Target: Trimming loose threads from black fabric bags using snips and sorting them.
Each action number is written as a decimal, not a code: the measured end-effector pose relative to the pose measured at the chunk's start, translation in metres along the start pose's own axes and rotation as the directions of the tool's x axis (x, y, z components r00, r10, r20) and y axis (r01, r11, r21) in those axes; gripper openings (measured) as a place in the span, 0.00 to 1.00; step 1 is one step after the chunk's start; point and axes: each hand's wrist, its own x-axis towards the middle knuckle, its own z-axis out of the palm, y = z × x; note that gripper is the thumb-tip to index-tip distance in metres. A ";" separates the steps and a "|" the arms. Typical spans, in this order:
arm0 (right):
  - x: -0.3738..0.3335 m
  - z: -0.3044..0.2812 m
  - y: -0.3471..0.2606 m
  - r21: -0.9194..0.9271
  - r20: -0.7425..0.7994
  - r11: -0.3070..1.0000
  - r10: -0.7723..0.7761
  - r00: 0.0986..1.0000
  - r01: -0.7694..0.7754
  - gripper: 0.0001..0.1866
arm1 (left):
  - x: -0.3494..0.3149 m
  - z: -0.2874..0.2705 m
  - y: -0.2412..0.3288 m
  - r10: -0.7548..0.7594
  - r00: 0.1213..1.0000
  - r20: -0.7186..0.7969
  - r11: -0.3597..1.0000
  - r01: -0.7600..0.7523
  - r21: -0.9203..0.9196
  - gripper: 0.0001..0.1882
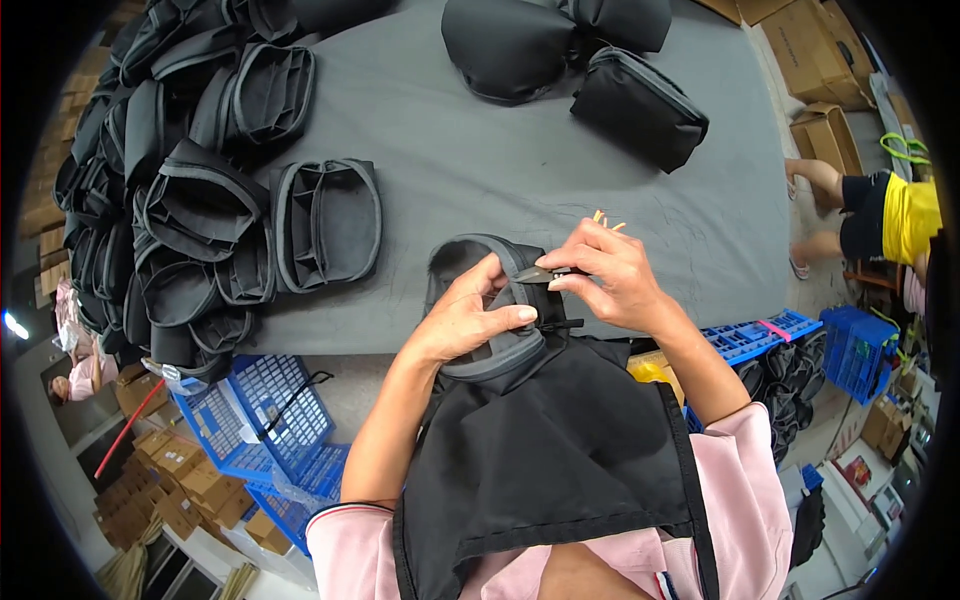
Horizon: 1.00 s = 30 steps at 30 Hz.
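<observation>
At the near edge of the table, a black fabric pouch with grey edging lies opened up in front of my apron. My left hand is closed on its rim, thumb on the edging and fingers reaching inside. Between the thumb and fingers of my right hand is a pair of small thread snips. Their dark blades point left and lie against the pouch's edging. Thin orange-yellow ends stick out above the right hand's knuckles; what they belong to is hidden.
Many open black pouches are heaped on the table's left. Several closed pouches stand at the far side of the grey tabletop. Blue crates sit below the near edge. A person in a yellow top is at the right.
</observation>
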 end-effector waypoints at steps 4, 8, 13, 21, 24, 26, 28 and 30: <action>-0.005 -0.001 -0.001 -0.050 -0.001 0.999 -0.018 1.000 0.018 0.11 | 0.000 0.000 -0.003 0.034 0.999 -0.027 0.999 -0.034 0.005 0.23; -0.018 0.008 -0.004 0.073 -0.081 0.987 0.146 0.986 -0.140 0.10 | 0.003 -0.001 -0.003 0.032 0.992 -0.124 0.999 -0.032 0.008 0.17; -0.035 0.009 -0.016 0.171 -0.110 0.946 0.298 0.948 -0.277 0.10 | 0.005 -0.003 -0.014 0.098 0.966 -0.239 0.995 -0.099 0.010 0.13; -0.041 0.017 -0.017 0.182 -0.025 0.930 0.330 0.944 -0.320 0.12 | 0.005 -0.003 -0.014 0.096 0.953 -0.288 0.994 -0.106 -0.020 0.09; -0.040 0.024 -0.013 0.145 -0.044 0.956 0.263 0.964 -0.254 0.12 | 0.004 -0.003 -0.015 0.101 0.955 -0.280 0.991 -0.121 -0.053 0.09; -0.039 0.026 -0.012 0.156 -0.064 0.962 0.235 0.970 -0.223 0.12 | 0.002 -0.001 -0.011 0.101 0.953 -0.285 0.990 -0.124 -0.063 0.09; -0.038 0.025 -0.013 0.092 -0.094 0.981 0.178 0.980 -0.170 0.12 | 0.002 0.000 -0.008 0.100 0.953 -0.286 0.989 -0.125 -0.074 0.09; -0.039 0.026 -0.010 0.069 -0.116 0.987 0.150 0.982 -0.142 0.12 | 0.004 0.002 -0.007 0.111 0.955 -0.275 0.986 -0.141 -0.090 0.10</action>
